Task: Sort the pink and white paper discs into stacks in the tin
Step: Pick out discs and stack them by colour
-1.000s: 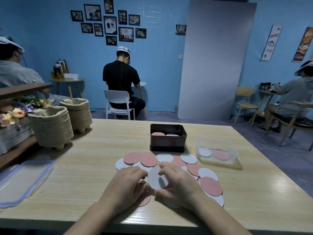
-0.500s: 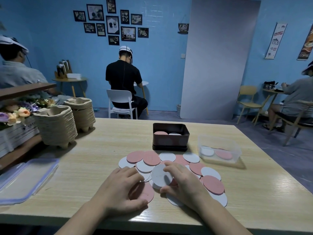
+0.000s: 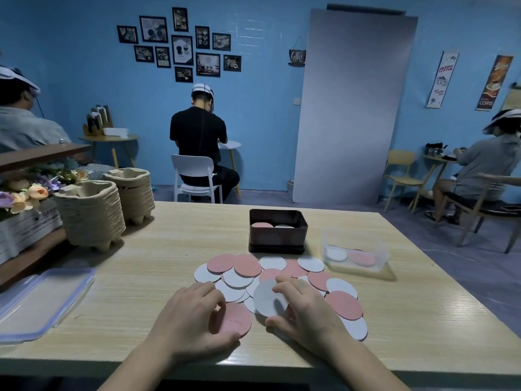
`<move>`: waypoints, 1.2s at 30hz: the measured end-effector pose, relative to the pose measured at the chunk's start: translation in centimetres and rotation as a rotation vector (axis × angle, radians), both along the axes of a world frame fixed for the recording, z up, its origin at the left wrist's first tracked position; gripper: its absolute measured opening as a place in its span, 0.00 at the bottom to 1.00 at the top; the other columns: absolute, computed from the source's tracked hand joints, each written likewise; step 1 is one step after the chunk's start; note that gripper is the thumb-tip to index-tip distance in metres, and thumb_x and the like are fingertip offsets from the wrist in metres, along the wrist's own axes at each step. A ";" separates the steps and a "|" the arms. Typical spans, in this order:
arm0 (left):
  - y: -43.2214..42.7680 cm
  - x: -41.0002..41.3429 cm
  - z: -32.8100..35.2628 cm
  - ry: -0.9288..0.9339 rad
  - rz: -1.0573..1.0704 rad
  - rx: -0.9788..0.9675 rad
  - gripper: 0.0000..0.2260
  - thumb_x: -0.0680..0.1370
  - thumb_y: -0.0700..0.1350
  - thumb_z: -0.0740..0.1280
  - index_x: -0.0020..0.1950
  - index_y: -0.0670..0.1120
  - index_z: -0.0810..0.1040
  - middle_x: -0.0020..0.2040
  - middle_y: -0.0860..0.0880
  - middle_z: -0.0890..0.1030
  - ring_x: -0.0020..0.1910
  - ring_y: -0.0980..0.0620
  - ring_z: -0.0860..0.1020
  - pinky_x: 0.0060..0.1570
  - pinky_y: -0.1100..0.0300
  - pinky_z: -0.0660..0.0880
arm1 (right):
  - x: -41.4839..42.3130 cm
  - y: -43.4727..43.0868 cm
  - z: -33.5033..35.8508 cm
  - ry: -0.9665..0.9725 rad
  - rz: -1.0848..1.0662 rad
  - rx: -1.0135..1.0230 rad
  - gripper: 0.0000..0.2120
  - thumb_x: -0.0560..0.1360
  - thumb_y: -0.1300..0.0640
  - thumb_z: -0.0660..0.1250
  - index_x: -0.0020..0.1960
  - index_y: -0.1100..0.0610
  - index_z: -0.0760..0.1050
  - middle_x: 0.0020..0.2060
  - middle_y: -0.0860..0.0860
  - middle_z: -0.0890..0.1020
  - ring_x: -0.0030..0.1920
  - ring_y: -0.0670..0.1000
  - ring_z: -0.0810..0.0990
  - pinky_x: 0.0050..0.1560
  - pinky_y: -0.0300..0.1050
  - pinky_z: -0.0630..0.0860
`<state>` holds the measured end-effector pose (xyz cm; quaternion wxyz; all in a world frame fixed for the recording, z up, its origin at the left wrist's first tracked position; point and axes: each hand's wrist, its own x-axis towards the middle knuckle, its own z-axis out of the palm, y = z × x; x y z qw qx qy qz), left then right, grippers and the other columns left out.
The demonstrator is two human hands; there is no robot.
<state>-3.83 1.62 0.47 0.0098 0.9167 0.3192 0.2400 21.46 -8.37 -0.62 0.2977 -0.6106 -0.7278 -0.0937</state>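
two tall stacks of nested pulp trays (image 3: 90, 218) stand at the far left of the table, and a flat clear lid (image 3: 42, 303) with a blue rim lies nearer on the left edge. the dark tin (image 3: 277, 235) sits open at mid-table with a pink stack (image 3: 261, 224) in its left half and a white stack (image 3: 284, 226) in its right half, side by side. just right of the tin is a smaller clear tub (image 3: 375, 251) holding a white pile (image 3: 336, 253) on the left and a pink pile (image 3: 362, 258) on the right. the hands are apart, each on its own disc. the left hand (image 3: 191, 320) curls over a pink disc (image 3: 234, 323) lying flat near the table's front, fingers on its far side and thumb along its near edge. the right hand (image 3: 307, 311) pinches a white disc (image 3: 267, 297), fingertips on the top edge and thumb at the lower edge, the disc tipped up off the heap. the loose heap of discs (image 3: 282, 270), pink and white overlapping, spreads between the hands and the tin. the table (image 3: 169, 263) is pale wood grain. behind it are a blue wall with framed pictures (image 3: 180, 43), a grey panel (image 3: 352, 108) and three seated people at small tables.
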 end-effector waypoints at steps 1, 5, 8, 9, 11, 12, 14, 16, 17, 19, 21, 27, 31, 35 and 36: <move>-0.1 0.0 0.0 -0.023 0.001 0.014 0.21 0.61 0.69 0.72 0.40 0.55 0.74 0.38 0.60 0.72 0.39 0.57 0.71 0.39 0.59 0.70 | 0.1 -0.1 0.1 0.003 -0.006 -0.005 0.25 0.67 0.38 0.70 0.57 0.53 0.75 0.63 0.51 0.80 0.58 0.51 0.79 0.55 0.43 0.77; 0.0 0.2 0.1 -0.064 0.006 0.013 0.20 0.62 0.68 0.72 0.42 0.55 0.75 0.40 0.61 0.73 0.39 0.57 0.72 0.37 0.59 0.71 | 0.2 -0.4 0.0 0.006 -0.032 -0.046 0.25 0.69 0.39 0.71 0.60 0.53 0.75 0.62 0.50 0.80 0.61 0.51 0.77 0.57 0.42 0.73; 0.3 0.7 0.1 -0.050 -0.019 0.035 0.21 0.63 0.66 0.73 0.46 0.54 0.77 0.42 0.59 0.75 0.40 0.56 0.74 0.38 0.60 0.71 | -0.1 -0.2 0.1 -0.004 -0.038 -0.085 0.25 0.71 0.40 0.72 0.62 0.51 0.74 0.64 0.47 0.79 0.61 0.50 0.76 0.56 0.41 0.71; 0.3 0.9 0.0 -0.041 -0.029 0.040 0.21 0.63 0.65 0.73 0.47 0.53 0.77 0.43 0.59 0.76 0.40 0.55 0.75 0.38 0.60 0.70 | -0.2 -0.1 0.2 0.003 -0.035 -0.104 0.25 0.72 0.39 0.71 0.64 0.50 0.73 0.64 0.45 0.78 0.61 0.49 0.75 0.56 0.40 0.70; 0.5 1.3 -0.1 -0.017 -0.046 0.042 0.19 0.66 0.65 0.72 0.48 0.54 0.77 0.43 0.59 0.76 0.41 0.55 0.75 0.40 0.59 0.71 | -0.4 0.1 0.5 0.027 -0.030 -0.157 0.27 0.73 0.38 0.70 0.68 0.47 0.70 0.64 0.43 0.76 0.62 0.46 0.73 0.54 0.37 0.66; 0.6 1.3 -0.1 -0.006 -0.057 0.035 0.19 0.68 0.66 0.71 0.49 0.54 0.77 0.44 0.59 0.76 0.42 0.55 0.75 0.41 0.59 0.72 | -0.4 0.2 0.6 0.034 -0.029 -0.173 0.28 0.73 0.38 0.70 0.69 0.46 0.69 0.64 0.42 0.75 0.62 0.45 0.72 0.54 0.37 0.65; 0.9 1.0 -0.2 0.003 -0.083 0.013 0.18 0.71 0.66 0.68 0.52 0.55 0.77 0.45 0.59 0.76 0.44 0.55 0.75 0.42 0.58 0.71 | -0.3 0.2 0.5 0.060 -0.028 -0.179 0.29 0.73 0.37 0.70 0.70 0.46 0.68 0.65 0.41 0.75 0.63 0.43 0.71 0.56 0.36 0.66; 1.0 0.7 -0.1 0.014 -0.095 -0.010 0.19 0.71 0.68 0.68 0.51 0.56 0.78 0.46 0.60 0.74 0.45 0.56 0.74 0.43 0.59 0.71 | -0.2 0.1 0.4 0.093 -0.030 -0.178 0.29 0.72 0.37 0.70 0.69 0.46 0.69 0.65 0.40 0.75 0.63 0.43 0.71 0.57 0.37 0.68; 0.9 0.7 0.0 0.025 -0.093 -0.022 0.21 0.69 0.71 0.68 0.50 0.57 0.78 0.45 0.61 0.73 0.44 0.57 0.73 0.44 0.59 0.71 | -0.2 0.1 0.3 0.098 -0.028 -0.173 0.29 0.72 0.37 0.70 0.69 0.47 0.69 0.64 0.40 0.75 0.63 0.43 0.72 0.58 0.38 0.69; 0.7 0.7 0.2 0.041 -0.084 -0.050 0.23 0.64 0.73 0.69 0.45 0.57 0.77 0.43 0.61 0.72 0.44 0.59 0.71 0.45 0.61 0.70 | -0.1 0.1 0.3 0.089 -0.025 -0.162 0.29 0.71 0.37 0.71 0.68 0.48 0.70 0.64 0.41 0.76 0.62 0.44 0.73 0.59 0.40 0.71; 0.4 0.9 0.3 0.040 -0.071 -0.075 0.23 0.62 0.72 0.70 0.43 0.55 0.75 0.41 0.61 0.71 0.44 0.59 0.70 0.45 0.63 0.68 | -0.1 0.1 0.4 0.084 -0.022 -0.166 0.29 0.71 0.38 0.71 0.68 0.48 0.71 0.65 0.42 0.76 0.62 0.45 0.73 0.59 0.39 0.70; -0.1 0.9 0.5 -0.039 -0.058 -0.091 0.20 0.61 0.66 0.72 0.42 0.56 0.71 0.41 0.61 0.70 0.43 0.59 0.71 0.45 0.61 0.70 | 0.2 -0.2 0.6 0.082 -0.043 -0.179 0.29 0.71 0.40 0.71 0.68 0.50 0.72 0.67 0.42 0.75 0.64 0.43 0.70 0.58 0.24 0.57; -0.4 0.8 0.6 -0.124 -0.044 -0.063 0.18 0.62 0.63 0.73 0.41 0.57 0.70 0.41 0.62 0.70 0.42 0.59 0.71 0.43 0.60 0.71 | 0.2 -0.4 0.8 0.083 -0.068 -0.173 0.29 0.70 0.40 0.71 0.67 0.51 0.72 0.63 0.44 0.77 0.61 0.43 0.71 0.54 0.24 0.59; 0.2 1.1 0.5 -0.167 -0.080 -0.043 0.18 0.63 0.61 0.75 0.44 0.55 0.74 0.43 0.61 0.72 0.42 0.58 0.73 0.40 0.59 0.73 | -0.4 0.1 0.7 0.076 -0.040 -0.233 0.31 0.71 0.39 0.69 0.71 0.47 0.68 0.67 0.42 0.74 0.64 0.43 0.71 0.57 0.32 0.64; 0.5 1.3 0.3 -0.173 -0.092 -0.042 0.19 0.63 0.62 0.75 0.45 0.54 0.74 0.44 0.60 0.72 0.41 0.57 0.73 0.39 0.59 0.73 | -0.8 0.3 0.8 0.096 -0.021 -0.255 0.33 0.70 0.39 0.70 0.72 0.45 0.65 0.68 0.41 0.73 0.64 0.43 0.71 0.57 0.33 0.65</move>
